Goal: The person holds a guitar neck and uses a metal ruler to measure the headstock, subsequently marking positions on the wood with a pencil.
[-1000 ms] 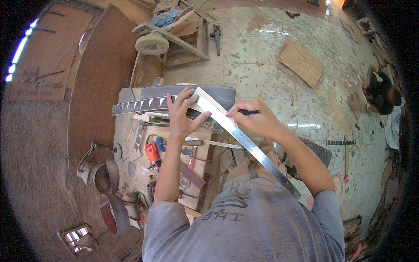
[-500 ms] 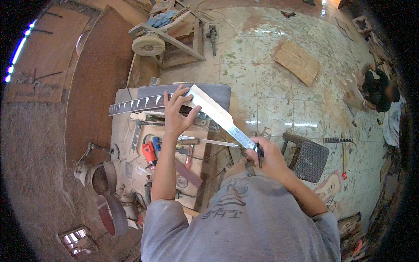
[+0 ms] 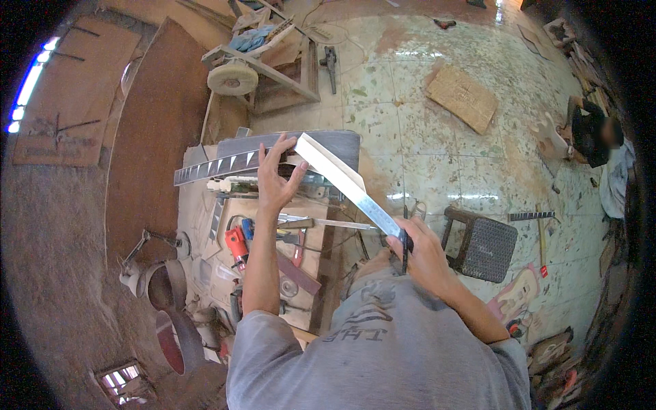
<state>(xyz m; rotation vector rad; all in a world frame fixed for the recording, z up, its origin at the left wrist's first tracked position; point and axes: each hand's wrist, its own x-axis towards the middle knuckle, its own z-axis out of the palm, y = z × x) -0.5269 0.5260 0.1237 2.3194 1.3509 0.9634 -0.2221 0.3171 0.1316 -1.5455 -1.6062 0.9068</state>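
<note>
A long, flat silver metal blade (image 3: pixel 333 165), wide at its far end and narrower towards me, slants across the front of my body. My right hand (image 3: pixel 424 249) is closed round its near end, where a thin black part stands out beside the fingers. At the far end, the spread fingers and thumb of my left hand (image 3: pixel 277 178) come up against the blade's end and edge. Behind that hand lies a dark fretboard (image 3: pixel 217 164) with white triangular inlays. It rests against a grey, dark-topped slab (image 3: pixel 328 143) on the bench.
Below my left arm, the bench (image 3: pixel 294 318) carries a red power tool (image 3: pixel 236 244), a file-like tool (image 3: pixel 335 223) and several small pieces. A woven-top stool (image 3: pixel 486 253) stands on the right. A cardboard sheet (image 3: pixel 461 97) lies on the tiled floor; another person (image 3: pixel 591 133) sits far right.
My left fingers have drawn back slightly from the blade's face to its end and edge. My right hand keeps its grip, and the blade has barely moved.
</note>
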